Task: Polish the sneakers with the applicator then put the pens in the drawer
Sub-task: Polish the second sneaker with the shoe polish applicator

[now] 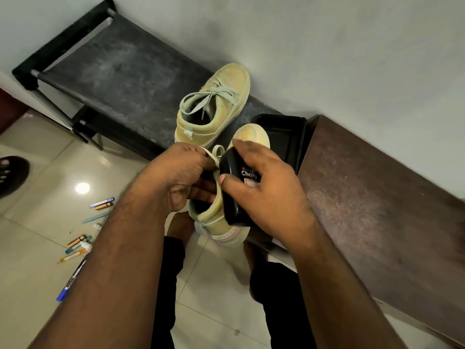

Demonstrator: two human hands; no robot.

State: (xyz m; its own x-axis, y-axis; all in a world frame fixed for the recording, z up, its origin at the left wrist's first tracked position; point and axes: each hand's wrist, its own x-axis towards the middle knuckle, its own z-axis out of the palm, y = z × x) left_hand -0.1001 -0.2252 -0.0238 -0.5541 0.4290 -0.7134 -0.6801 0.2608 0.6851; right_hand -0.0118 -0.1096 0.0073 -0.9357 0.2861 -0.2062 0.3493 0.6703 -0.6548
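Observation:
My left hand [180, 176] grips a pale yellow sneaker [226, 230] by its collar, fingers inside the opening, and holds it up in front of me. My right hand [266, 187] grips a black polish applicator [235, 195] with a "Cherry" label and presses it against the sneaker's side. The second yellow sneaker [216, 107] stands on a dusty black rack [120, 79] behind. Several pens [100, 204] lie scattered on the tiled floor at the left, partly hidden by my left forearm.
A black plastic tray [286, 139] sits on the rack beside a brown wooden cabinet top [372, 197] at the right. A grey wall runs behind. Another person's sandalled foot [11, 175] shows at the left edge. My own legs are below.

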